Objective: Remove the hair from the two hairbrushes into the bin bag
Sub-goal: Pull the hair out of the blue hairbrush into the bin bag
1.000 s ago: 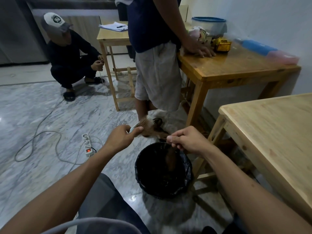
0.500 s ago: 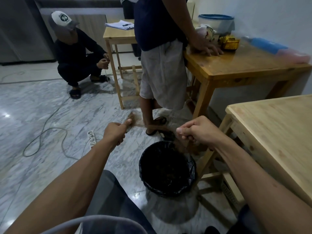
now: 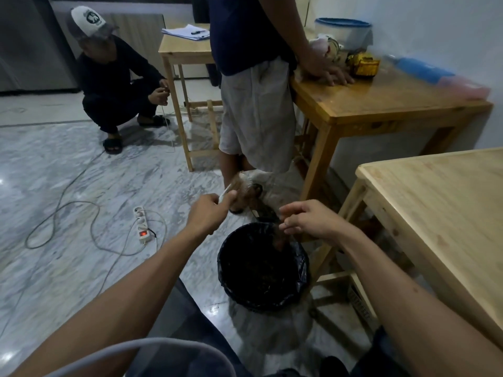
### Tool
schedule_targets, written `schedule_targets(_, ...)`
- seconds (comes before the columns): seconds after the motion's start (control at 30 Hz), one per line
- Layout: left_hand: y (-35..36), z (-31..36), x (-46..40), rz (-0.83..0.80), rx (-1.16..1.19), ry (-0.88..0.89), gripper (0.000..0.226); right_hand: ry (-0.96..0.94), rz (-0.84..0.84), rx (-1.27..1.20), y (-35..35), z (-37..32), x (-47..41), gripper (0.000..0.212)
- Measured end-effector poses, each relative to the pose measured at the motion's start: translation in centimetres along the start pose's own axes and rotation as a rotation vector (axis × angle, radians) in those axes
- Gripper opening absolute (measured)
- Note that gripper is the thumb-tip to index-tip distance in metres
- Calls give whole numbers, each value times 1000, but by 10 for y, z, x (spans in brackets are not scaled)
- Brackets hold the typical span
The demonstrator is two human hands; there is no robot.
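My left hand [image 3: 208, 214] grips the handle of a pale hairbrush [image 3: 239, 186], its bristles turned up and to the right, just beyond the bin. My right hand [image 3: 307, 220] hovers over the far rim of the bin with its fingers spread apart. A brown clump of hair [image 3: 279, 239] hangs below those fingers, inside the mouth of the black bin bag [image 3: 302, 276]. I cannot tell whether the fingertips still touch the hair. More hair lies at the bottom of the bag. A second hairbrush is not in sight.
A person in grey shorts [image 3: 255, 115] stands right behind the bin, leaning on a wooden table [image 3: 381, 102]. A lighter table [image 3: 441, 213] is at my right. Another person [image 3: 114, 80] crouches at the far left. A power strip [image 3: 141, 224] and cables lie on the marble floor.
My right hand was a fist pulling a strand of hair taut from the brush; now its fingers have spread and the hair hangs into the bag. The brush has turned bristles up.
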State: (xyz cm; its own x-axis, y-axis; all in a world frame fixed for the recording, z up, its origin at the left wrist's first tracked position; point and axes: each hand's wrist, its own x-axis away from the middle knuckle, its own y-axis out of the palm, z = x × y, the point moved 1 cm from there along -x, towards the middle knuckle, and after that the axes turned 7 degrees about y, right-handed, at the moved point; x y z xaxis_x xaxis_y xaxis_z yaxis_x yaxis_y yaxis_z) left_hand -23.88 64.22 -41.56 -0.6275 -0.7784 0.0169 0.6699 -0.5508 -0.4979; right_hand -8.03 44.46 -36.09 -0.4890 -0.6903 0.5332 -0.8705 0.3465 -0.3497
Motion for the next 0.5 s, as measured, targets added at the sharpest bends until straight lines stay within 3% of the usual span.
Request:
schedule_targets(0.07,4,5,4,-37,-5,23,58,56,-42,-44,4,1,0,63)
schedule_targets(0.13,7,9,7,-57,-19,42,58,98,47,27,5,3,0,62)
schedule_targets(0.23,10,15,9,-48,-74,83,59,49,374,230,5,1,2,30)
schedule_targets(0.3,13,21,10,-45,-123,116,60,-3,496,253,7,-2,3,21)
schedule_targets(0.5,17,40,13,-12,-228,213,57,15,467,212,8,-6,-5,29)
